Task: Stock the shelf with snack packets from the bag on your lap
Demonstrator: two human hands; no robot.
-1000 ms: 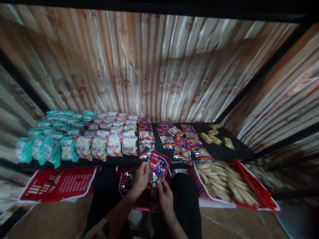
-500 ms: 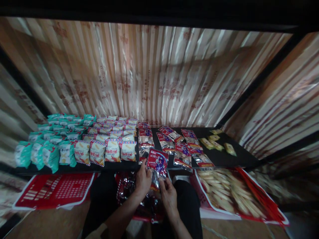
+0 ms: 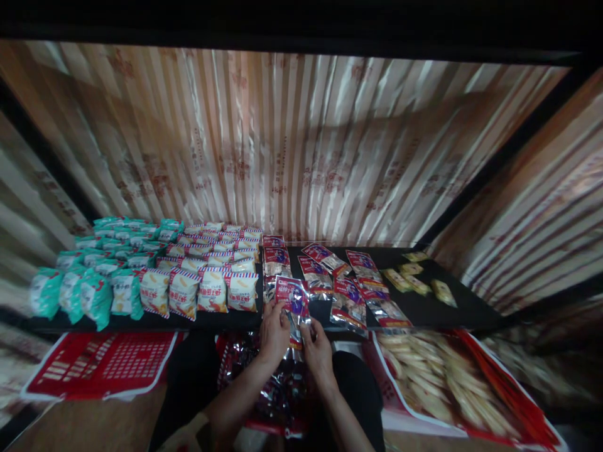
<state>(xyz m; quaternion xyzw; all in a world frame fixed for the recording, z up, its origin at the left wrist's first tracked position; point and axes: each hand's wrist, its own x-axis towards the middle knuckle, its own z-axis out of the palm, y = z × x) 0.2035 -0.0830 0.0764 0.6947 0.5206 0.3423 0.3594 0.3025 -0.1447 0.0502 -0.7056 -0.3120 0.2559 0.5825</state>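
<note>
Both hands show in the head view, slightly apart, closed on 1 red-topped packet between them: the left hand grips its left edge, the right hand its lower right. Fingers cover those edges; what they do behind the packet cannot be made out, and the printing is blurred.

Just beyond the hands, the packet hides the near end of a column of red packets on the black shelf. Right of the hands, similar loose packets overlap at angles, making their count uncertain; farther right lie 5 small yellow packets.

Left of the hands stand 4 white packets in front, then 4 teal packets, partly hiding the rows behind them.

Below the hands, a red basket holds dark, shiny packets, masked by the forearms and hard to tell apart in shadow. Down to the right, another basket holds pale, flat items, too blurred to identify. Down to the left, a perforated basket is partly hidden under the shelf.
</note>
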